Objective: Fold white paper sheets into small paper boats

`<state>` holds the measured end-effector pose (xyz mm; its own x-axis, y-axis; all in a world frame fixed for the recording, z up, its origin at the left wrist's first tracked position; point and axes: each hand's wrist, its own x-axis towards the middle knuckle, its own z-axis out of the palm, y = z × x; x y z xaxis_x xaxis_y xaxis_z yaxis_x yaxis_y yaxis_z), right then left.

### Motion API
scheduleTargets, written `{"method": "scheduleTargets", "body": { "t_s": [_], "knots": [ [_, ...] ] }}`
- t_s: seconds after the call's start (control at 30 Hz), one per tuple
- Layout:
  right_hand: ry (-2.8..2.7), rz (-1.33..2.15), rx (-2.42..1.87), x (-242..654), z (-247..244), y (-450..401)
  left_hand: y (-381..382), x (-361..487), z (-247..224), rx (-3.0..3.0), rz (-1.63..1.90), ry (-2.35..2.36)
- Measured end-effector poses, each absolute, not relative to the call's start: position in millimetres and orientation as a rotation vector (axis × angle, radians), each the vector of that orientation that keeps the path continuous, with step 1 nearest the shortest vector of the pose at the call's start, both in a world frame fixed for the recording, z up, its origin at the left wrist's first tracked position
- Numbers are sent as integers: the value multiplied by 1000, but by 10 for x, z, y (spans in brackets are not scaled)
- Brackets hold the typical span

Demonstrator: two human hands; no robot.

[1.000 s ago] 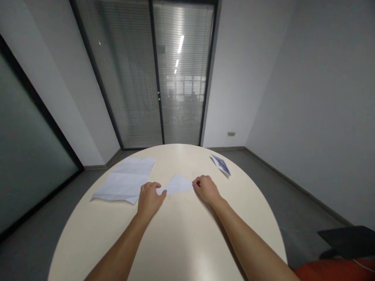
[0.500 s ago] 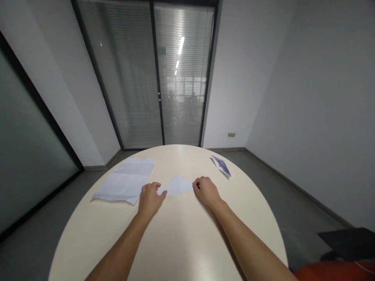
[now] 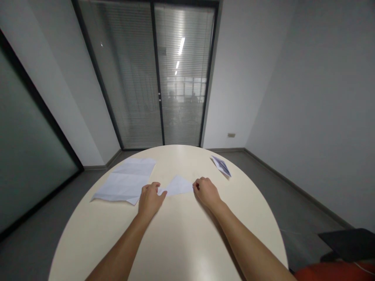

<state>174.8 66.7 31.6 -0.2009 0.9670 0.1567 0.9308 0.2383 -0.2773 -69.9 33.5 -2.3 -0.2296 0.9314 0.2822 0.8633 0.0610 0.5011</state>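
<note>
A small white paper triangle (image 3: 178,185) lies on the round table (image 3: 175,230), its peak pointing away from me. My left hand (image 3: 151,197) is at its left corner, thumb and fingers apart, with the fingertips by the paper's edge. At the right corner my right hand (image 3: 206,190) is closed, its fingertips pinching the paper's tip. Left of my left hand lies a large creased white sheet (image 3: 125,179). Toward the back right of the table is a folded paper piece (image 3: 221,166) with a dark printed area.
Beyond the table stands a glass partition with blinds (image 3: 181,117). A dark flat object (image 3: 350,242) and a red surface (image 3: 336,272) are at the lower right, beside the table. Walls rise on both sides.
</note>
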Motion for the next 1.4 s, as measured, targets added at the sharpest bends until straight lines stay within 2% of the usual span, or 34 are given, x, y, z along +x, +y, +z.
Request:
{"method": "scheduleTargets", "body": {
  "t_s": [0.27,0.67,1.4],
  "knots": [
    [-2253,113,-1799,1720,356,637,256,-643,103,1970,803,2200],
    [-2436,32,-1860,1553,543,406,45,-424,309,2259,236,2347],
    [-2395,67,-1746,1565,354,469,77,-491,225,2376,374,2102]
  ]
}}
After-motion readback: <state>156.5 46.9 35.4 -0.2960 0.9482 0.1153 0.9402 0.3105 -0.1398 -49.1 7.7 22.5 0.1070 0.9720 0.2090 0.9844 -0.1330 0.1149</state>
